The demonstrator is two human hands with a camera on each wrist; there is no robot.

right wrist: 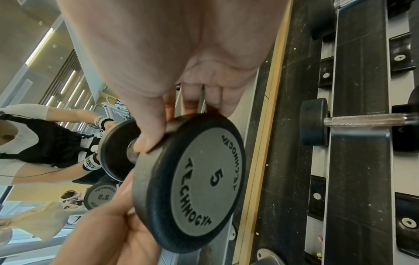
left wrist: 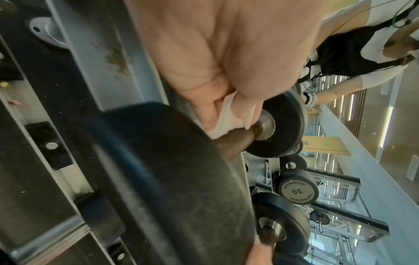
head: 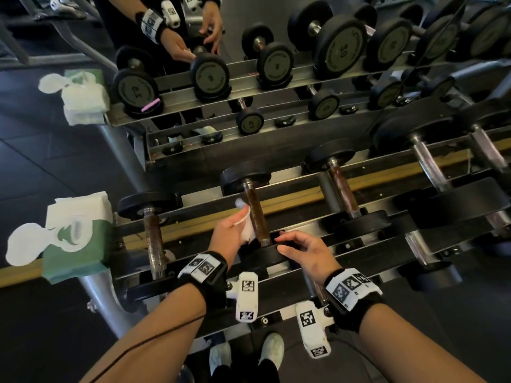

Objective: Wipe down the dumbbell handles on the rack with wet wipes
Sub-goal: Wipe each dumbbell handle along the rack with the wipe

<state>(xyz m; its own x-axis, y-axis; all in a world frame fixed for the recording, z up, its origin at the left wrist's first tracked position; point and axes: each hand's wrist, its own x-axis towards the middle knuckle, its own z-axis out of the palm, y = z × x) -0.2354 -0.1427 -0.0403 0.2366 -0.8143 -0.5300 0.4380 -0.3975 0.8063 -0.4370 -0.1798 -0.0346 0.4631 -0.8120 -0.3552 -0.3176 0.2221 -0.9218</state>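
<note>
A small black dumbbell marked 5 lies on the top rack rail, its rusty brown handle (head: 255, 214) pointing away from me. My left hand (head: 229, 230) pinches a white wet wipe (head: 247, 232) and holds it against the left side of that handle. In the left wrist view the wet wipe (left wrist: 224, 118) is bunched between fingers and palm, touching the handle (left wrist: 233, 141). My right hand (head: 301, 247) grips the near weight head (head: 257, 258). The right wrist view shows thumb and fingers curled round the rim of that head (right wrist: 199, 181).
A green wipe pack (head: 74, 244) with its flap open sits at the rack's left end. Another dumbbell (head: 152, 230) lies to the left and larger ones (head: 343, 189) to the right. A mirror behind the rack reflects everything, including a lower shelf.
</note>
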